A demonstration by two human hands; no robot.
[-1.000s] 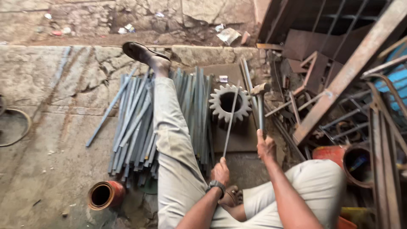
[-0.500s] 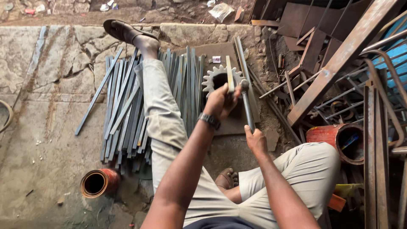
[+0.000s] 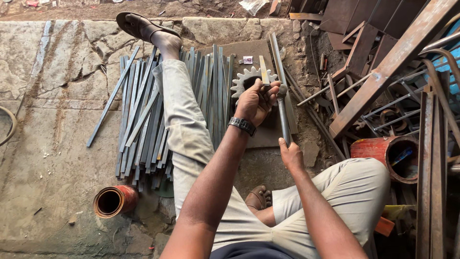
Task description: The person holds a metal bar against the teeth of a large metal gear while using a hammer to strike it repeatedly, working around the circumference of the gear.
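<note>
I sit on the stone floor (image 3: 57, 144) with my left leg stretched out toward twelve o'clock, its sandalled foot (image 3: 143, 28) near the top edge, and my right leg folded under me. My left hand (image 3: 256, 100) reaches forward and closes around the lower end of a short flat metal strip (image 3: 264, 71), whose free end points to twelve o'clock and lies across a large toothed gear (image 3: 242, 81). The gear lies flat on a dark steel plate (image 3: 249, 50) just beyond my knee, and my hand covers much of its middle. There is a wristwatch (image 3: 242, 125) on that wrist. My right hand (image 3: 291, 154), at about five o'clock from the left one, is wrapped tight around the lower end of a hammer (image 3: 282, 112); its handle runs up toward twelve o'clock and its head sits just beside my left fingers, at three o'clock from them. I cannot tell whether the head touches the strip. At nine o'clock from the gear, on both sides of my outstretched leg, lies a heap of long grey flat bars (image 3: 143, 120), mostly pointing to twelve. A short rusty pipe (image 3: 115, 201) lies at seven o'clock from that heap. At three o'clock from my right hand stands a red bucket (image 3: 378, 148), among piled rusty angle iron and scrap (image 3: 393, 62).
</note>
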